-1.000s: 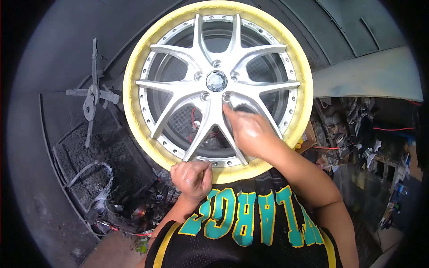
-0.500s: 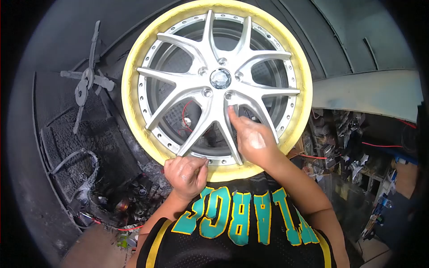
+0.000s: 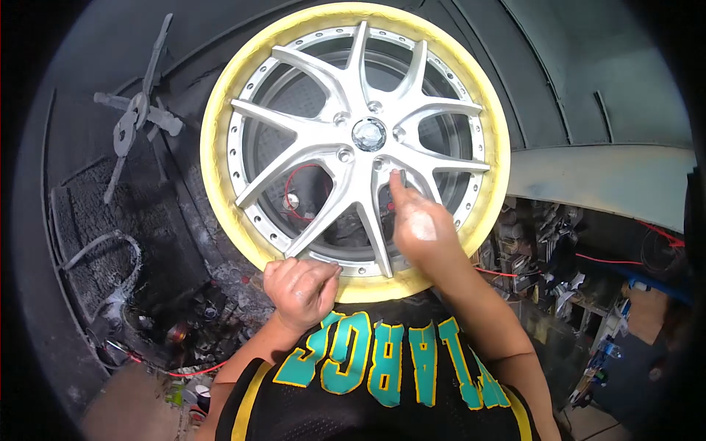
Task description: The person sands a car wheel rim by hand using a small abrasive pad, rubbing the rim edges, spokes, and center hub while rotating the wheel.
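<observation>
A silver multi-spoke wheel (image 3: 323, 140) with a yellow-covered outer lip (image 3: 213, 147) fills the upper middle of the head view. Its faceted round centre cap (image 3: 369, 134) has several lug holes around it. My left hand (image 3: 300, 290) is curled over the lip at the lower left, fingers closed on it. On the lower right of the hub, my right hand (image 3: 423, 228) touches a spoke with its index fingertip, near a lug hole. A small grey thing, too small to name, shows at that fingertip; the other fingers are folded.
At the left stands a grey-coated metal cross-shaped stand (image 3: 140, 110), above a rough dark block (image 3: 118, 228) and a looped hose (image 3: 110, 246). Cluttered shelves (image 3: 544, 250) and a red cable (image 3: 610, 259) are at the right. A pale panel (image 3: 603, 180) lies above them.
The wheel has turned a little clockwise. My left hand has shifted slightly left with the lip. My right hand has moved a little right, its index finger still at the spoke.
</observation>
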`<move>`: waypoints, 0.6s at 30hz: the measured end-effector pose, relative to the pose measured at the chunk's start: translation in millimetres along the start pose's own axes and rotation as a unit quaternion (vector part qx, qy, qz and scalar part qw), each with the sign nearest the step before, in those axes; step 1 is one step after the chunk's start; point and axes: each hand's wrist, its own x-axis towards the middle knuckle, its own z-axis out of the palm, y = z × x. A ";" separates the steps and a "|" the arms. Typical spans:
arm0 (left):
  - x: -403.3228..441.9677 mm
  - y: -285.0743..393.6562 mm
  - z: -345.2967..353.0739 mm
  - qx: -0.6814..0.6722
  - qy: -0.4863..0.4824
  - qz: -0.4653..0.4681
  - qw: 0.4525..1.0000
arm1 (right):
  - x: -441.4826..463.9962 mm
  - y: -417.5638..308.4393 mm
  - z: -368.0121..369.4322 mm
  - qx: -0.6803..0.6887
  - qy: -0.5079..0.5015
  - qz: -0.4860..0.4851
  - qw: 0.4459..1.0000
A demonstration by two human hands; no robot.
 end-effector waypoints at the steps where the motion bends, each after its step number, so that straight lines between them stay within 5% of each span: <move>1: -0.5 0.6 -0.5 0.000 0.002 -0.004 1.000 | 0.5 -2.8 2.0 0.021 -0.031 -0.014 0.999; 4: 1.6 -0.8 -0.5 0.003 0.000 -0.004 1.000 | 9.4 -20.4 -12.2 -0.049 -0.121 0.008 0.991; 8: 1.1 -0.3 -2.0 -0.010 0.006 -0.010 1.000 | 10.1 -2.4 -2.0 -0.120 -0.005 -0.083 0.989; 14: 1.7 -2.8 -1.7 -0.011 0.013 -0.013 1.000 | 15.9 -3.7 -14.4 -0.058 -0.115 0.001 0.992; 18: 1.2 -2.4 -0.3 -0.009 0.016 -0.016 1.000 | 7.6 -1.1 -10.9 -0.001 -0.115 -0.087 0.989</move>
